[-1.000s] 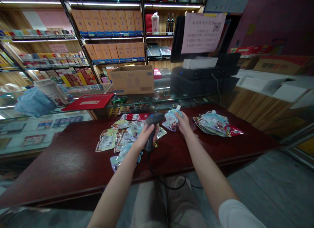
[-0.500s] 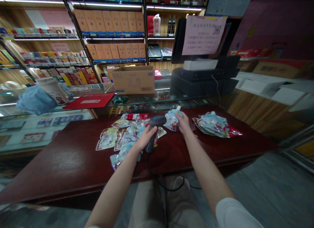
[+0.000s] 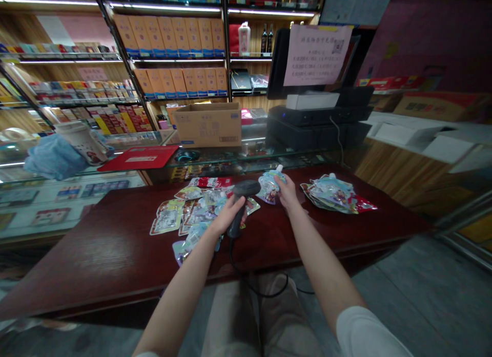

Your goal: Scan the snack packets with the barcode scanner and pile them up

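My left hand (image 3: 229, 214) is wrapped round the handle of a black barcode scanner (image 3: 246, 188), its head pointing to the right and its cord hanging off the table's front edge. In my right hand (image 3: 286, 191) is a light-blue spouted pouch (image 3: 268, 187), gripped at its right side with the white cap up. The scanner's head is close to this pouch, with a small gap between them. Left of the scanner lie several loose spouted pouches (image 3: 169, 216), partly hidden by my left arm. Another heap of pouches (image 3: 332, 193) lies to the right of my right hand.
The dark red wooden table (image 3: 103, 254) bears the pouches. Behind it, a glass counter carries a cardboard box (image 3: 207, 125), a red folder (image 3: 140, 157), a cup (image 3: 82, 142) and a blue cloth (image 3: 54, 156). A black monitor (image 3: 280, 65) with a paper notice stands at the back right.
A small blue light on top of the scanner's head no longer shows. Both hands hold nearly the same place, and the view has shifted very slightly.
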Tool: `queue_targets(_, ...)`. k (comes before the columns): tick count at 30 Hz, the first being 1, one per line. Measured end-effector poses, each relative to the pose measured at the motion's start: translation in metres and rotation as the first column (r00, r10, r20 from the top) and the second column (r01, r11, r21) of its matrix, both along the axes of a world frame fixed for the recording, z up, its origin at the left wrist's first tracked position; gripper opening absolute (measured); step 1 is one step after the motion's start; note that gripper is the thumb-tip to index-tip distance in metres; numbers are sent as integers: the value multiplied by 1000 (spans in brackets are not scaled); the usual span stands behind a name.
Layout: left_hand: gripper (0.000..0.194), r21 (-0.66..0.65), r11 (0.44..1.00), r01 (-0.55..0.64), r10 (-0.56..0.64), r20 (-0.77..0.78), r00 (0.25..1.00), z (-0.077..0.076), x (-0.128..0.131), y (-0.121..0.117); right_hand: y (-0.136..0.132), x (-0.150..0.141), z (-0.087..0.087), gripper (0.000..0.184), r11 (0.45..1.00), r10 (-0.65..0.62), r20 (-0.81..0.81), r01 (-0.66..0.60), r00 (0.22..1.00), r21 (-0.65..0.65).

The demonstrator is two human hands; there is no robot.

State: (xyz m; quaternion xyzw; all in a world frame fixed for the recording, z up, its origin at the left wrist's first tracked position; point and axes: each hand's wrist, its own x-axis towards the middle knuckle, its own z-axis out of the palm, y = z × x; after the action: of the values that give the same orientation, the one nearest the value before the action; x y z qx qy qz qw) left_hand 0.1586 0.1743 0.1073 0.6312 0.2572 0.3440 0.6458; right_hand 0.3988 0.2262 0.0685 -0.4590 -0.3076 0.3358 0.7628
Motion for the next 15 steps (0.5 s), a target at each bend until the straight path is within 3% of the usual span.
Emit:
queue_targets(5,51,-11,1000,-27,27,18,999,2,6,3,-7,7,3,51,999,-33,58,33,998,1)
queue_targets(8,50,-20,998,-58,58,21,998,5,11,6,-17,26,15,46,993,-115,168,116,979,3)
queue_targets(10,49,-34,995,-91,93,37,995,10,15,9,-25,48,28,42,970,-224,386,243,895,-1)
queue_targets(13,48,-51,989,-137,141,88,986,16,20,14,-39,90,52,39,899,-362,630,435,687,43)
queue_targets(15,48,-67,987,-148,155,127,980,20,25,18,-48,121,65,37,843,-383,731,537,565,27)
